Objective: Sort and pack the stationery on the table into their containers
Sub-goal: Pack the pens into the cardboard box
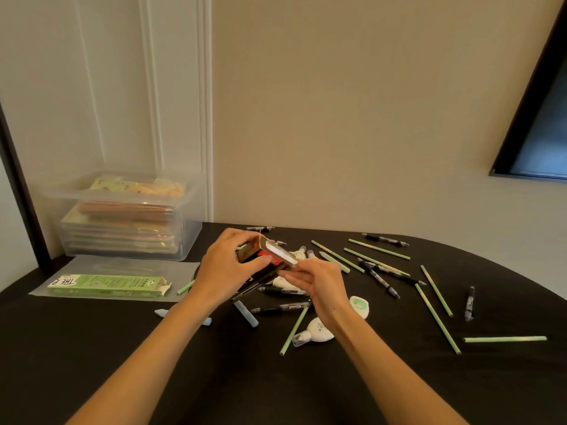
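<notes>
Above the tabletop centre: pen box, gripped by left hand; right hand curled at its open end, grasp unclear. Packing seemingly early: green pencils, black pens, correction tapes lie loose.

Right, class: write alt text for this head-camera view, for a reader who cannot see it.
A person's left hand holds a black-and-red cardboard box over a dark table, the right hand at its open end; pale green sticks and black pens lie scattered.
</notes>
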A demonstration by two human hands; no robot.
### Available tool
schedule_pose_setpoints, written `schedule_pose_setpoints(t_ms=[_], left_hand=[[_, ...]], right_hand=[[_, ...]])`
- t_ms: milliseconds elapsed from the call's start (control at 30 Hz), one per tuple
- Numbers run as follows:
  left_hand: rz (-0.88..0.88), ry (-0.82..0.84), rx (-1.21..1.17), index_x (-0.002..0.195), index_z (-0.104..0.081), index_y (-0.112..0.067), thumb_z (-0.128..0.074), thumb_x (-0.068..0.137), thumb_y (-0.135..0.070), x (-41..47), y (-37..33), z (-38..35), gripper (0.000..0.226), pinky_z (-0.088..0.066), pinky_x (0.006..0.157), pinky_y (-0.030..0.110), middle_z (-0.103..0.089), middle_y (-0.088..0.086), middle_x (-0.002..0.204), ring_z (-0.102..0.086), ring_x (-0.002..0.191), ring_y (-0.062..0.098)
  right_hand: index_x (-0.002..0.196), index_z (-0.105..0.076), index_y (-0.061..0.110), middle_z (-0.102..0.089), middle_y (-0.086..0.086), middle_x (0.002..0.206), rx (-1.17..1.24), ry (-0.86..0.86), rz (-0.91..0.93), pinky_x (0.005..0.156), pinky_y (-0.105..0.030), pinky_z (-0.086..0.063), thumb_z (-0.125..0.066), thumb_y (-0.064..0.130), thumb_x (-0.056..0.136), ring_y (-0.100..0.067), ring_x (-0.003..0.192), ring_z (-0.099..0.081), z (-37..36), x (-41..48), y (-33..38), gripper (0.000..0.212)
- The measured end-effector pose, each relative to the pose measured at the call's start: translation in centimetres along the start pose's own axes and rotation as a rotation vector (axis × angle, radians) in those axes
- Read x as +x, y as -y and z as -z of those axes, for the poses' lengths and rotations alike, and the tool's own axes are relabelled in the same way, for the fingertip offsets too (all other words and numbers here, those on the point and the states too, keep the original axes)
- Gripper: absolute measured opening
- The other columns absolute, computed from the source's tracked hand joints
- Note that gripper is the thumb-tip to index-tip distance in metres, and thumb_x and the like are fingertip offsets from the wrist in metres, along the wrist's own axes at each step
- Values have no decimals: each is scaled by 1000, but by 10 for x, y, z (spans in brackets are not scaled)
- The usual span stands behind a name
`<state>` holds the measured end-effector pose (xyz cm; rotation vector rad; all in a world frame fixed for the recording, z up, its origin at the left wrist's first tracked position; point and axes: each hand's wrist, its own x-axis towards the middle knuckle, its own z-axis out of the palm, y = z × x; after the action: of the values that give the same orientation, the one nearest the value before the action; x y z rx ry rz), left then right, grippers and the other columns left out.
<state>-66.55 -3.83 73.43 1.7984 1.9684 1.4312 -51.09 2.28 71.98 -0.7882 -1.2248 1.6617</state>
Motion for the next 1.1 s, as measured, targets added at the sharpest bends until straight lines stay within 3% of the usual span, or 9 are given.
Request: schedule_pose_setpoints(t_ms=[100, 200, 300, 433, 533, 667, 800, 900, 1100], left_hand=[[41, -73, -52, 95, -60, -26, -67, 82, -31, 2, -3, -4, 16, -38, 61, 17, -52, -10, 97, -49, 75, 6], [100, -162, -42, 87, -60, -22, -59, 88, -33, 5, -3, -7, 11, -43, 63, 22, -56, -4, 93, -56, 89, 16], [125, -195, 39, 82, -61, -19, -57, 89, -32, 5, -7, -12, 16, -48, 72, 30, -61, 2, 100, -55, 97, 19], [93, -119, 135, 87, -64, -17, -56, 90, -34, 6, -12, -14, 18, -44, 71, 26, -61, 2, 102, -49, 88, 12], [26, -142, 54, 104, -61, -19, -55, 92, -25, 8, -12, -13, 15, -44, 75, 25, -58, 2, 109, -50, 92, 10], [-175, -50, 158, 125, -51, -19, -48, 95, -15, 6, -9, -15, 30, -41, 84, 20, -39, 3, 128, -42, 108, 9], [-240, 125, 321, 139, -38, -23, -57, 89, -37, 0, -5, -14, 56, -33, 106, 29, -29, -3, 143, -27, 130, 13], [-235, 189, 372, 145, -23, -28, -65, 81, -44, 2, -1, -6, 78, -28, 109, 32, -23, -4, 148, -22, 134, 13], [-220, 213, 468, 147, -9, -32, -66, 80, -46, 5, 0, -5, 89, -32, 107, 32, -24, 0, 144, -27, 131, 16]], right_hand=[[85, -66, 3, -70, -9, 89, -76, 58, -5, 71, -23, -58, -53, 1, 90, -20, 82, -72, 3, -3, -2, 14], [84, -62, 1, -63, -10, 101, -155, 132, -59, 72, -23, -57, -59, -2, 86, -21, 86, -71, 5, -3, -1, 5], [99, -57, 9, -54, -6, 112, -369, 152, -82, 72, -28, -59, -67, -1, 80, -28, 100, -65, 1, -1, 0, 24], [105, -54, 26, -55, -9, 117, -523, 213, -24, 65, -27, -59, -58, 21, 92, -25, 84, -70, -1, -3, 3, 15], [101, -57, 22, -62, -11, 103, -409, 198, -49, 68, -28, -59, -51, 19, 95, -25, 78, -71, 3, -4, 5, 9], [114, -58, 10, -68, -12, 97, -253, 176, -87, 78, -31, -58, -53, 14, 94, -25, 87, -70, 6, -2, -3, 21], [116, -58, 4, -69, -13, 102, -82, 200, -124, 81, -31, -56, -52, 9, 93, -23, 93, -69, 6, 3, -4, 24], [117, -54, 9, -67, -12, 104, -55, 222, -136, 82, -31, -56, -49, 11, 95, -21, 93, -69, 7, 6, -1, 23], [126, -45, 14, -56, -10, 121, -154, 246, -144, 93, -35, -51, -44, 12, 98, -21, 110, -59, 7, 12, 2, 29]])
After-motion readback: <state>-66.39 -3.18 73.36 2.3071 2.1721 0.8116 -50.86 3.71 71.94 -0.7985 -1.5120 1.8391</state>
